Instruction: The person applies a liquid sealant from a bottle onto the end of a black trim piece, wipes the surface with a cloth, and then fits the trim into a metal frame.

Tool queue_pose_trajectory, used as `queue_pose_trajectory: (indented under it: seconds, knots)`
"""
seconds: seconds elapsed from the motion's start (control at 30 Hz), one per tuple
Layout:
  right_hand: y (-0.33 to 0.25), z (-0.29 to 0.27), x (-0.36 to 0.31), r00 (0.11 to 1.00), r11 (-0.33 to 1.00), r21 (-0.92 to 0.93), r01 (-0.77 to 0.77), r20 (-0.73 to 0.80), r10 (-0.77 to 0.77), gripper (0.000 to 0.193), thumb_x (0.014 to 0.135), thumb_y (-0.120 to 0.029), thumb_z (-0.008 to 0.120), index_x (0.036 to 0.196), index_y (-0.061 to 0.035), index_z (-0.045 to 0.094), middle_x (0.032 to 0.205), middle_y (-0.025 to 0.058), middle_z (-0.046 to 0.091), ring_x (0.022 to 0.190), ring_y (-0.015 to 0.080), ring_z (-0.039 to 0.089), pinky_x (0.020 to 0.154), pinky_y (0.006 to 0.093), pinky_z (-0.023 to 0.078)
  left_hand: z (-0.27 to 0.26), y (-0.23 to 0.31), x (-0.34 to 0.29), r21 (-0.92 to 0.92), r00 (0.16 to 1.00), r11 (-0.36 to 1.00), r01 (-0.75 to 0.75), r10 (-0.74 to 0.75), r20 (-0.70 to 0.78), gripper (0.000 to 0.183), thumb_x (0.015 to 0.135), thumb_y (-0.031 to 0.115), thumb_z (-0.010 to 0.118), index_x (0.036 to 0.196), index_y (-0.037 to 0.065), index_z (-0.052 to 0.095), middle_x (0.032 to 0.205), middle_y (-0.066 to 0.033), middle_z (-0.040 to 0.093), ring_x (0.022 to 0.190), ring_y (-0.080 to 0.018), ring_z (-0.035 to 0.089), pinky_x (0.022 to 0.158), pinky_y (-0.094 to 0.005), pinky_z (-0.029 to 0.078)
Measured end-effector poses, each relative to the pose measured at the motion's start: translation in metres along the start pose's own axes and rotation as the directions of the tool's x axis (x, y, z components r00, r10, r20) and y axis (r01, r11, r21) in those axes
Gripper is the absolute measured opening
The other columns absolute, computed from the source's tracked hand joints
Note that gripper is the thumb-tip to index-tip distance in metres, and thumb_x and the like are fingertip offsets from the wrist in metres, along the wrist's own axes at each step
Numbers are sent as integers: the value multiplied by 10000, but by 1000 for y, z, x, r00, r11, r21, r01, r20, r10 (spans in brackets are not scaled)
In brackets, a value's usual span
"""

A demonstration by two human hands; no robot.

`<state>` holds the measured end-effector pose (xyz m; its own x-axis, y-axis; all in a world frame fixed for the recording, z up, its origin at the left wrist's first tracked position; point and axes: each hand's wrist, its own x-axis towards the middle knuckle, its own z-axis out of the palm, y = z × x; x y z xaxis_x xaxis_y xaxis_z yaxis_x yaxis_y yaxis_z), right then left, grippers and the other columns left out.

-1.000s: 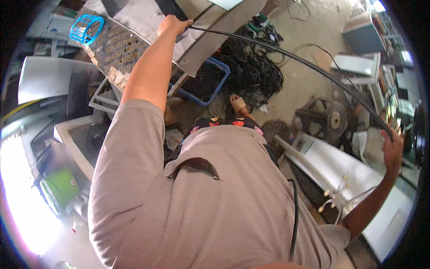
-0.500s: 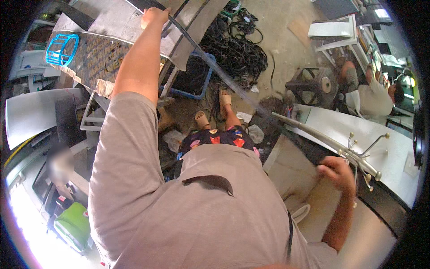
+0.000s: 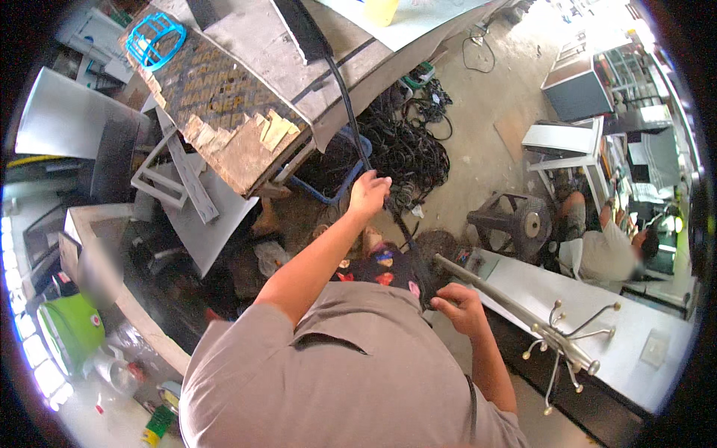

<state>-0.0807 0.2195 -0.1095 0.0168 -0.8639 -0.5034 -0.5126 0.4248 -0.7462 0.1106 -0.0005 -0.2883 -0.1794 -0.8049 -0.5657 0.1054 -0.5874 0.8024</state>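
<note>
A black cable [image 3: 346, 97] runs from the end of a long black bar with a pale edge [image 3: 302, 31] on the workbench down towards my body. My left hand [image 3: 369, 196] is closed around it partway along, in front of my legs. Further down, the cable reaches my right hand [image 3: 459, 308], whose curled fingers grip it close to my waist. Between my two hands the cable looks thicker or doubled, slightly blurred. The part inside each hand is hidden.
A large heap of black cables [image 3: 414, 153] lies on the floor beside a blue crate [image 3: 328, 196]. To the right are a metal coat stand [image 3: 515, 313] on a white panel [image 3: 582, 299], a dark stool [image 3: 511, 224] and a seated person [image 3: 597, 250]. A blue plastic basket [image 3: 155, 41] sits on the bench.
My left hand has come down from the bar's end to mid-cable, nearer my body. My right hand has moved left, in towards my waist. The view has shifted, showing more of the bench.
</note>
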Motion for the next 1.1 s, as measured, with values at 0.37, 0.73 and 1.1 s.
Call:
queue_pose_trajectory:
  seconds: [0.37,0.73,1.1]
  knots:
    - [41,-123,138,625,839,-216,500,761,-176,259,822,-290,686,910,-48,719,849,140,655,837,320,633,737,391,503,27,40,58,592,440,784,188,472,-764,1033,681,404,846,1433,-2,264,1418,-272,320,1269,-451,386,1056,-514,359]
    - [-125,-138,453,653,542,-430,722,163,-740,1113,636,-494,868,1453,2,297,1336,296,453,1161,409,511,998,497,420,72,-38,36,-253,900,921,-296,180,-397,255,990,248,554,949,-3,571,799,-70,638,700,-142,604,637,-318,480]
    - [-242,-73,628,608,822,-207,531,-582,-540,1054,508,-492,900,1284,46,431,1277,218,557,1157,331,582,1000,424,470,94,-73,22,-596,894,760,-258,-47,-446,206,966,213,569,1024,26,506,718,8,470,625,-75,397,557,-262,342]
